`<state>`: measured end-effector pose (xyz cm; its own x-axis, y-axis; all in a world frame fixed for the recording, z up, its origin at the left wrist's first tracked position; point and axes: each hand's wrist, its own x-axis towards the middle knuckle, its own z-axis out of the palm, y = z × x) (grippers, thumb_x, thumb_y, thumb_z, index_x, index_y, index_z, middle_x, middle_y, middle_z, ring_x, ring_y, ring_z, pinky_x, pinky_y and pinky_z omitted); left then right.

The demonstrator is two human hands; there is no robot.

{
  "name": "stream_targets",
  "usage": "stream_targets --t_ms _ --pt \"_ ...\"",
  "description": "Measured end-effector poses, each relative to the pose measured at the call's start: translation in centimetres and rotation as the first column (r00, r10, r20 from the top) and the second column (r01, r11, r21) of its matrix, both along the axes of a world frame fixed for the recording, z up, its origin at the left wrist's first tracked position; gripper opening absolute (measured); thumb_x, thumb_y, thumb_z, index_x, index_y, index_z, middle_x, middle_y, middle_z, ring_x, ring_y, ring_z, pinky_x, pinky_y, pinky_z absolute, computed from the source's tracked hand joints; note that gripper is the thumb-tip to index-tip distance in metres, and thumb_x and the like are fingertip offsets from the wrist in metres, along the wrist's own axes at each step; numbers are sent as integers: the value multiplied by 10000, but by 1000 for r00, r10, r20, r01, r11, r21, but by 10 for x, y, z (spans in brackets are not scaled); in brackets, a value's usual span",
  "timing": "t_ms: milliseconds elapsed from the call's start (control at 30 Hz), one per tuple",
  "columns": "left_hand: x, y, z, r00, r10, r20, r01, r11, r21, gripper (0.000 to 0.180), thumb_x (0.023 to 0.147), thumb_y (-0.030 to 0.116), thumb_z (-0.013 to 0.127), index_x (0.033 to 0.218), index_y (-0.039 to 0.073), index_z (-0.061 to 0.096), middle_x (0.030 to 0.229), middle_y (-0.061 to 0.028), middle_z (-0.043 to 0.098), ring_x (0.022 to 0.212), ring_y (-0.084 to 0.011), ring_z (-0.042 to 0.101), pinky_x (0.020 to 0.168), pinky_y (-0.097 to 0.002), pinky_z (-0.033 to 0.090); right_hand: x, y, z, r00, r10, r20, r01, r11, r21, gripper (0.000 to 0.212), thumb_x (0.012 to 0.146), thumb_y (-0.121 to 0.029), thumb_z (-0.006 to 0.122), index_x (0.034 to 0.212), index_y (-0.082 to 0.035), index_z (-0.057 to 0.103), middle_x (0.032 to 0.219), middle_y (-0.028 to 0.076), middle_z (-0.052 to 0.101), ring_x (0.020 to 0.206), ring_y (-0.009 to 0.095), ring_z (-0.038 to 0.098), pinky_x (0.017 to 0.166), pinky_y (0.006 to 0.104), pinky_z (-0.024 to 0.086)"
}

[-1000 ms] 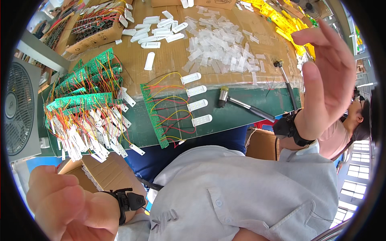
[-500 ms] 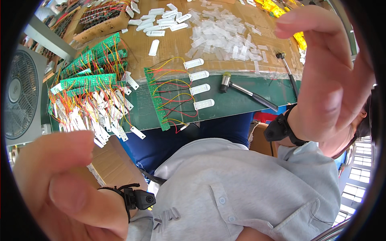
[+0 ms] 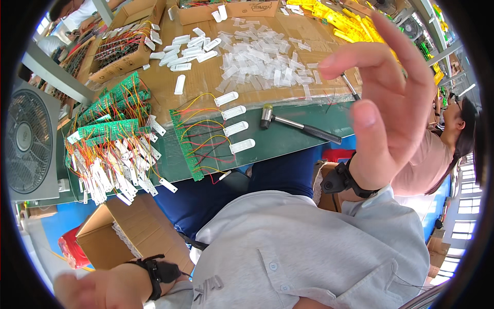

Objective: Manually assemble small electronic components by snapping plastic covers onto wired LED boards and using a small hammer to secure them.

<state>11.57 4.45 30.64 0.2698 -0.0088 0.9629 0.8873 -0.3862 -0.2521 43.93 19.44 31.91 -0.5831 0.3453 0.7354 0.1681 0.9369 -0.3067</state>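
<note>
My right hand [image 3: 387,110] is raised over the bench's right side, fingers apart and curved, holding nothing. My left hand [image 3: 105,287] is low at the left, its fingers smeared by motion. On the green bench edge lies a narrow green circuit board [image 3: 186,147], wired by red, yellow and black leads to several white rounded light modules [image 3: 234,113]. Right of them rests a mallet [image 3: 309,130] with a dark grip. Another tool's metal shaft [image 3: 351,87] is partly hidden behind my right hand. A heap of wired green boards [image 3: 108,129] fills the left.
Farther back, white plastic covers [image 3: 193,51] and translucent strips [image 3: 262,54] lie on cardboard. Cartons [image 3: 121,62] hold more wired parts. Yellow parts [image 3: 350,26] sit far right. A fan [image 3: 27,136] stands left, an open carton [image 3: 105,244] below it. Another person [image 3: 424,162] sits at right.
My left hand has dropped down and away from the bench. My right hand has shifted left in the picture, still spread. The view has tilted, showing more of the bench's far side.
</note>
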Motion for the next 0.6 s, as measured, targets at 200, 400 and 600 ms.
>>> stream_targets --t_ms 200,400,600 --pt "38 2 34 990 -46 131 138 439 -888 284 884 -75 670 1161 -49 612 953 -166 662 751 -275 637 702 -320 532 -21 -20 -19 950 26 -311 -126 944 -305 605 973 -143 585 1472 100 344 1065 173 647 1031 213 611 1007 384 446" --pt "34 34 -8 966 -259 22 260 961 -89 951 1002 -22 451 1573 196 -277 836 -137 606 529 -153 539 422 -256 443 -17 -17 -27 976 -100 -194 31 944 -329 596 952 -98 603 1466 88 365 1065 160 643 1023 208 601 991 368 445" --pt "-3 -31 -40 919 -85 385 31 989 145 435 1033 91 449 1424 13 275 838 -240 609 602 -282 535 533 -382 446 -2 -22 -36 972 -133 -193 51 923 -382 569 945 -43 600 1462 60 385 1066 152 645 1025 211 600 982 363 441"
